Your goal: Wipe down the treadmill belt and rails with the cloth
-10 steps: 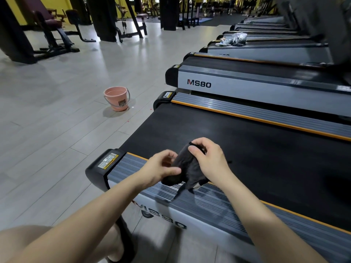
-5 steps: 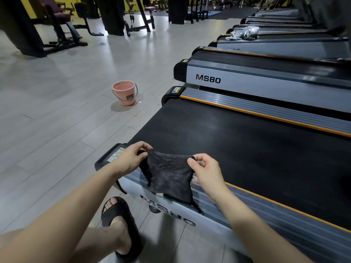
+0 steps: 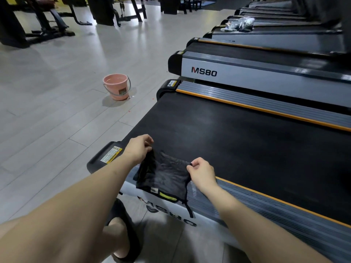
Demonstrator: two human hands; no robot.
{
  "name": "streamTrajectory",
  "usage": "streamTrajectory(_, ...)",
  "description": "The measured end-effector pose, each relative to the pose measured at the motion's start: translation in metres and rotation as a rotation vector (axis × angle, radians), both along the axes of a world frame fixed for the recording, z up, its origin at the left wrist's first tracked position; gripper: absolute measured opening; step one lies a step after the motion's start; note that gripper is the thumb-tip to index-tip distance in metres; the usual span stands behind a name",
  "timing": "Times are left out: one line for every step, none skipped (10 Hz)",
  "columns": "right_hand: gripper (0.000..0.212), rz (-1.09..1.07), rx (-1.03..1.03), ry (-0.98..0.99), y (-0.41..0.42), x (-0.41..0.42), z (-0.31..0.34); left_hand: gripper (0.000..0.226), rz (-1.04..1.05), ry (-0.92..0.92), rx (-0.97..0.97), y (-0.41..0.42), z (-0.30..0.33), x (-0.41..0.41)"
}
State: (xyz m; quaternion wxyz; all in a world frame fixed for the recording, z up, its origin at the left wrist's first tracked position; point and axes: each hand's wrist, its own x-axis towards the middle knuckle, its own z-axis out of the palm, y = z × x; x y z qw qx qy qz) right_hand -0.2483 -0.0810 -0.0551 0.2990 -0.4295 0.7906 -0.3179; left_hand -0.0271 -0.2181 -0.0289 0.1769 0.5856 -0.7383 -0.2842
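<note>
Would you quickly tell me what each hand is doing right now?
Left hand: fingers pinching the upper left corner of the dark cloth.
Right hand: fingers pinching the cloth's upper right corner.

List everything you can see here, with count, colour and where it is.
cloth: one, black, spread over the near rail
treadmill belt: one, black, centre right
rails: two, grey with orange edging, flanking the belt
other treadmills: several, grey, in a row beyond
bucket: one, pink, on the floor at left
sandal: one, black, bottom centre
left hand: pinches the cloth's left corner
right hand: pinches its right corner
</note>
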Motion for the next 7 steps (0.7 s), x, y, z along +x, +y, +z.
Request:
streamTrajectory(0.007, 0.048, 0.034, 0.095, -0.001, -0.005, -0.009, 0.02, -0.003, -0.068, 0.005, -0.002, -0.014, 0.002)
streamTrajectory(0.013, 0.12, 0.018, 0.198, 0.003, -0.009, -0.011, 0.023, -0.043, -0.16, 0.008, 0.008, -0.025, 0.004)
streamTrajectory(0.016, 0.229, 0.058, 0.352, 0.013, -0.013, -0.003, 0.027, -0.066, -0.238, 0.034, 0.023, -0.026, 0.001)
streamTrajectory(0.022, 0.324, 0.115, 0.489, 0.024, -0.021, 0.012, 0.034, -0.109, -0.311, 0.061, 0.041, -0.02, -0.013)
streamTrajectory(0.029, 0.351, 0.157, 0.556, 0.038, -0.036, 0.041, 0.041, -0.186, -0.428, 0.013, 0.058, 0.0, -0.033)
streamTrajectory(0.035, 0.341, 0.125, 0.618, 0.049, -0.058, 0.079, 0.046, -0.245, -0.48, -0.092, 0.071, 0.035, -0.058)
streamTrajectory(0.04, 0.318, 0.121, 0.67, 0.063, -0.075, 0.116, 0.045, -0.245, -0.476, -0.146, 0.085, 0.073, -0.081)
